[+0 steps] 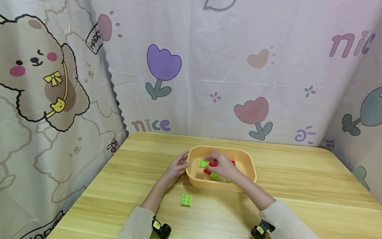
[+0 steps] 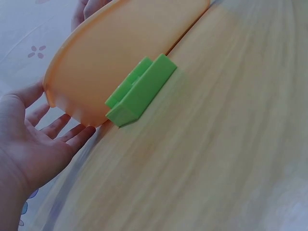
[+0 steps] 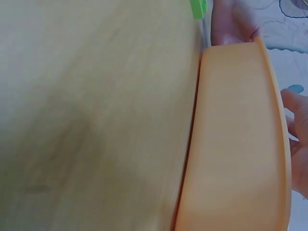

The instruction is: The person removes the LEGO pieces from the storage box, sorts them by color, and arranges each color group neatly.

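An orange plastic tub (image 1: 215,186) sits on the table. Against its left end rests my left hand (image 1: 176,170), fingers spread and relaxed, the thumb at the rim; the left wrist view shows this too. My right hand (image 1: 223,166) reaches inside the tub, with a red toy brick (image 1: 213,164) between its finger and thumb. Close to it in the tub lie a green brick (image 1: 203,163), a second green brick (image 1: 214,176) and a small red piece (image 1: 207,171). In the right wrist view the tub's wall hides those fingertips. A loose green brick (image 1: 186,200) lies in front of the tub.
Partly covered by my right hand and forearm, another red brick (image 1: 233,162) and a green brick (image 1: 228,180) show inside the tub. The wooden table (image 1: 298,179) extends to both sides. Printed curtains (image 1: 203,66) hang behind it and at the left.
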### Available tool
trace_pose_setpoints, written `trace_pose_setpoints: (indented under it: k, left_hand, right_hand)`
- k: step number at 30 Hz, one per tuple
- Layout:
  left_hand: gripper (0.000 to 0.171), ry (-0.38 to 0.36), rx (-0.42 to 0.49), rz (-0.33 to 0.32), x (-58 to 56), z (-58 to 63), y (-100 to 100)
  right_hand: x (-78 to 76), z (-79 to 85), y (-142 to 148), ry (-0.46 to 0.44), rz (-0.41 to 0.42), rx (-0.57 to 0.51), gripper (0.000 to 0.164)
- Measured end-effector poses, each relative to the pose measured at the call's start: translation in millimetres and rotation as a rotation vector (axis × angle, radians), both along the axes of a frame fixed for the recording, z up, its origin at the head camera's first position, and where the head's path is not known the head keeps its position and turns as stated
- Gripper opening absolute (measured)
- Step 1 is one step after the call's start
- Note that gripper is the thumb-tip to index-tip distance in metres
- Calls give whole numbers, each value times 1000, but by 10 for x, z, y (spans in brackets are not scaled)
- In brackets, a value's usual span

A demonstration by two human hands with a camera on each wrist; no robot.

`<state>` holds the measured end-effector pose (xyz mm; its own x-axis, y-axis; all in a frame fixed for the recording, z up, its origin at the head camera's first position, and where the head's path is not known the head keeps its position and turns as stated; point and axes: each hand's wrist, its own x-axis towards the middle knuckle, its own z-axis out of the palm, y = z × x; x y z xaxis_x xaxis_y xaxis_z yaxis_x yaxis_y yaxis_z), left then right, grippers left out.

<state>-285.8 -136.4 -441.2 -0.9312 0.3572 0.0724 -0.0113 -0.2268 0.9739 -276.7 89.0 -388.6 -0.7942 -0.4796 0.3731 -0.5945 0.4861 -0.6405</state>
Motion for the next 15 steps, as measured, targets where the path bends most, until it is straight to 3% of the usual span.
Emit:
trace_pose_setpoints:
  k: [15]
  left_hand:
    - [58, 10, 5, -11, -21, -11, -5]
  right_hand:
    - [311, 5, 56, 20, -9, -35, 24]
